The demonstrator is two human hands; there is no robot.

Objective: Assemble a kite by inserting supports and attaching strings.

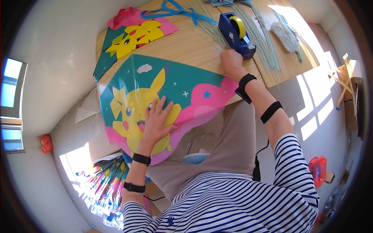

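One kite (171, 97) lies flat at the near edge of the table (194, 46), its teal, pink and yellow cartoon sail hanging partly over our lap. We press our left hand (157, 120) down on it, fingers spread wide and flat, gripping nothing. Our right hand (230, 60) rests at the kite's far corner, right against the blue tape dispenser (236, 35); the fingers curl in, but we cannot tell whether they pinch a bit of tape. As we judge it, the sail is laid out and held steady, while we see no sticks fixed across its face, so most of the assembly looks still to do. A second kite (134, 35) of the same print lies farther back on the table, with blue ribbon (175, 9) beyond it. Thin pale green rods (264, 42) fan out beside the dispenser. No real container shows except the dispenser, which carries a yellow tape roll (237, 24). A stack of colourful kites (105, 182) sits on the floor to our left.
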